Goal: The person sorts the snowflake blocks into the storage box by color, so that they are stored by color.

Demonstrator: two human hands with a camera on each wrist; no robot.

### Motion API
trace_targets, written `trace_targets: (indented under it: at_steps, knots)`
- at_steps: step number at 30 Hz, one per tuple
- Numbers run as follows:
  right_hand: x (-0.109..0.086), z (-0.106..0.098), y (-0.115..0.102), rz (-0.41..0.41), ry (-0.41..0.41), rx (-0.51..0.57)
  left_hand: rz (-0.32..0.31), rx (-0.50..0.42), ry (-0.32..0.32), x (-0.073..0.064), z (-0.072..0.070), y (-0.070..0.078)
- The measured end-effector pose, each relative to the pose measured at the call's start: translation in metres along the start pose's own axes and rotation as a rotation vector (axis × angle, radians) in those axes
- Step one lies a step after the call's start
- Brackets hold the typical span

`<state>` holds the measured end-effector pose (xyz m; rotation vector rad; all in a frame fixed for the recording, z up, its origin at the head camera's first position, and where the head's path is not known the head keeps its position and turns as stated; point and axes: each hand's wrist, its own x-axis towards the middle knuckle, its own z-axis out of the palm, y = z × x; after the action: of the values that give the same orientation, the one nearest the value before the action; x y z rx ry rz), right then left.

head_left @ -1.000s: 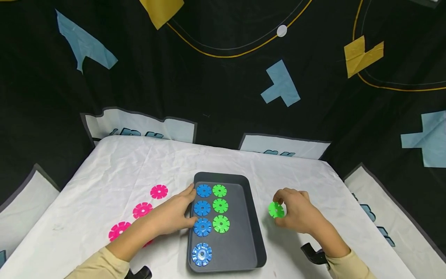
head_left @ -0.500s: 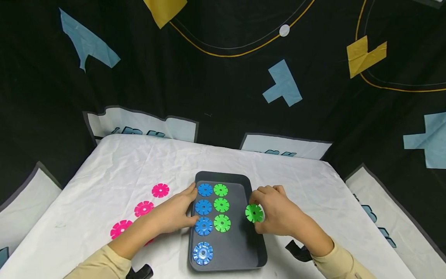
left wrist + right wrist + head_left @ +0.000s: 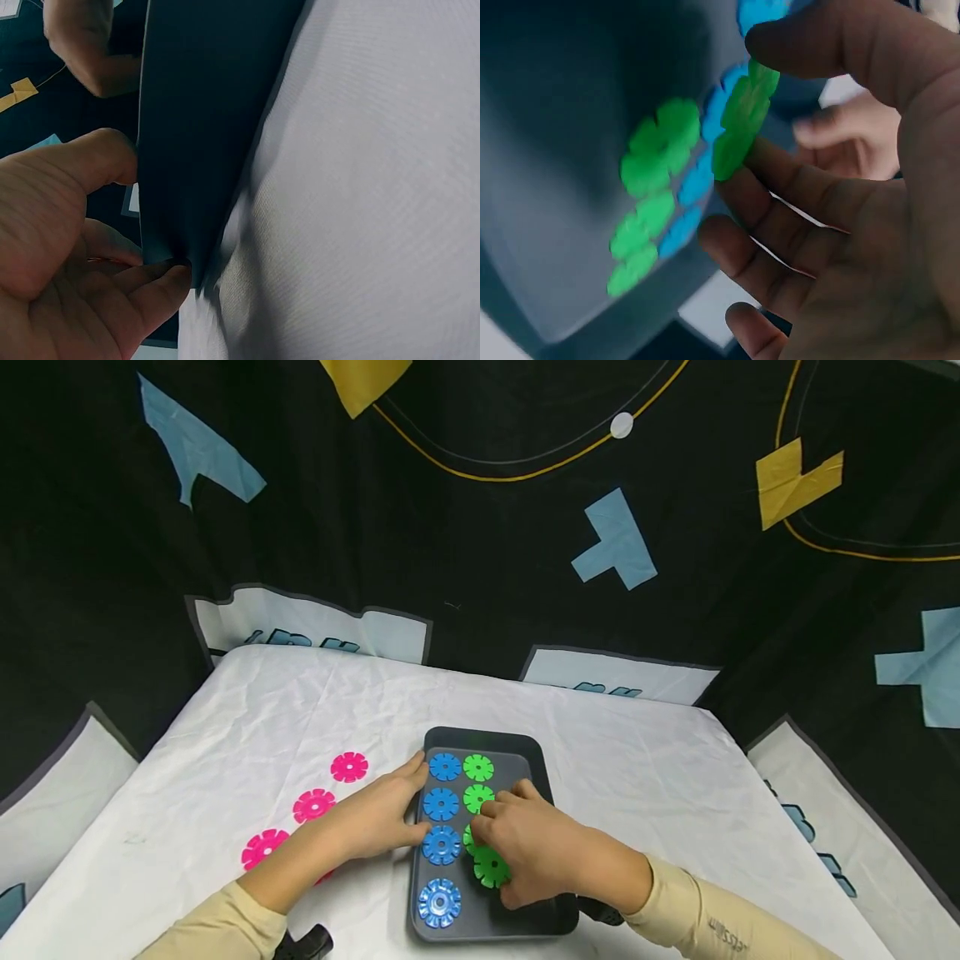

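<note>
A dark grey tray point(image 3: 516, 768) lies on the white cloth. Blue notched plastic discs point(image 3: 442, 804) form its left column, beside a column of green ones point(image 3: 478, 767). My left hand point(image 3: 378, 818) holds the tray's left side; in the left wrist view its fingers press against the outer wall point(image 3: 206, 135) and its thumb bends over the rim. Over the middle of the tray, my right hand point(image 3: 528, 843) pinches a green notched disc point(image 3: 744, 120) between thumb and fingers. That disc is tilted and overlaps the lowest green disc of the column in the head view.
Pink notched discs point(image 3: 313, 806) lie on the cloth left of the tray, one partly hidden beneath my left forearm. A black curtain point(image 3: 465, 543) with blue and yellow patches hangs behind the table point(image 3: 615, 752). Black wrist straps point(image 3: 303, 943) show below the hands.
My right hand has carried the green disc leftward from the cloth right of the tray, across its right rim to the green column. My left hand has stayed at the tray's left side.
</note>
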<state>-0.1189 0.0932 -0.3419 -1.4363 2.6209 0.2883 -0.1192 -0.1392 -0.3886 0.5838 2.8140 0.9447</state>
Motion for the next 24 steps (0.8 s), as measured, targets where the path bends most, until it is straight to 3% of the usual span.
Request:
trace_targets:
  at_steps: [6, 14, 18, 24]
  knots:
    - [0.008, 0.007, -0.013, -0.068, -0.113, -0.096, 0.014, 0.003, -0.001, 0.002, 0.000, 0.003]
    - [0.007, 0.014, -0.019, -0.101, -0.122, -0.131, 0.022, 0.006, -0.007, 0.001, 0.001, 0.002]
    - [0.005, 0.011, -0.016, -0.085, -0.087, -0.056, 0.017, 0.015, 0.002, 0.001, 0.001, 0.001]
    - [-0.006, 0.002, 0.001, -0.056, 0.029, 0.117, 0.020, 0.001, 0.014, -0.002, 0.001, -0.001]
